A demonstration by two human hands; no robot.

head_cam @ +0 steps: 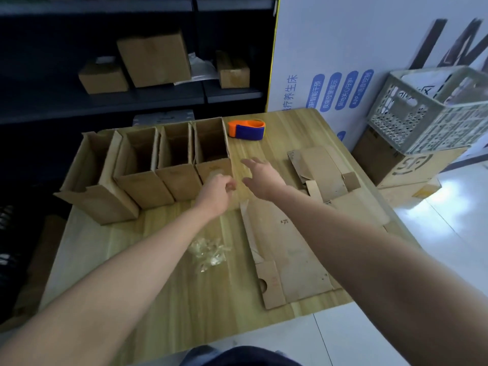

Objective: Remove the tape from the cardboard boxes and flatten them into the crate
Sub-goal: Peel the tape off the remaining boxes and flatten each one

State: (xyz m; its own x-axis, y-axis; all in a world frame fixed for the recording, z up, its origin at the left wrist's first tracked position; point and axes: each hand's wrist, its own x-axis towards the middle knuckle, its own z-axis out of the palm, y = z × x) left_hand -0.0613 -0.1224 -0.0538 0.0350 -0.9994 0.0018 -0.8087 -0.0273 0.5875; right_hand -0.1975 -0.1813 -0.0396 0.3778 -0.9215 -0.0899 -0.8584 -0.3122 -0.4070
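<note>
Light is dim, cool and flat. The brightest spot is white glare on the floor (pixel 449 194), right of the right hand (pixel 260 178). Beyond the left hand (pixel 217 192) the shelves (pixel 232 95) sink almost to black. The table (pixel 158 233) under both hands is evenly lit, with only faint, soft shadows. The tape (pixel 210 250) wad nearer than the left hand glints. Focus is soft throughout, and the left hand's fingers are blurred. Wide-angle distortion tilts and smears the crate (pixel 412 120), far right of the right hand.
</note>
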